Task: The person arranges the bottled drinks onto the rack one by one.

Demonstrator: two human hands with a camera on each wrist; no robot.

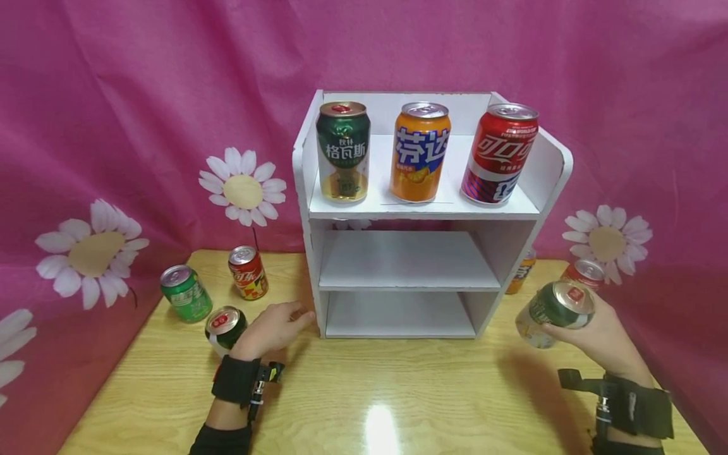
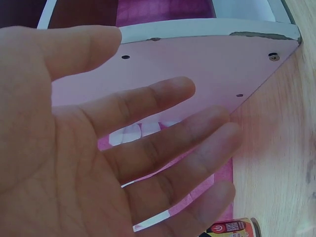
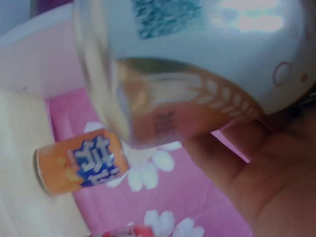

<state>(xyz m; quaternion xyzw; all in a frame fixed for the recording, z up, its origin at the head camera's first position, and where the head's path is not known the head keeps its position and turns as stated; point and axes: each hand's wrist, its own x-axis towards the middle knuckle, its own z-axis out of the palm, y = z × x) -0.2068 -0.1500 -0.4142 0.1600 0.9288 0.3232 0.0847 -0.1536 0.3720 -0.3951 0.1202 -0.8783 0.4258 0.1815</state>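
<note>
Head view: the right hand [image 1: 611, 341] is curled round a gold-topped can [image 1: 560, 313], which has dark green on its upper part and a paler lower part. It holds the can tilted above the table [image 1: 341, 398], to the right of the white shelf [image 1: 409, 259]. The right wrist view shows the can's pale side and an orange design close up, with the thumb and fingers against it.

Well apart from it, the left hand [image 1: 273, 332] holds nothing; its fingers are extended and spread in the left wrist view. Its fingertips are close to the shelf's left side panel, though I cannot tell whether they touch it. Just beside this hand, partly hidden by it, stands a dark green can [image 1: 224, 323]. Behind that are a bright green can [image 1: 186, 294] and a small red can [image 1: 248, 273], both upright on the table.

Past the right side of the shelf, an orange can [image 1: 520, 273] is partly covered by the panel, and a red can [image 1: 587, 272] shows behind the right hand.

On the top board, spaced apart, stand a green-and-gold can [image 1: 344, 151], a blue-lettered orange can [image 1: 419, 151] and a red-and-white can [image 1: 500, 155]. A pink cloth [image 1: 409, 44] with white daisies hangs behind everything.
</note>
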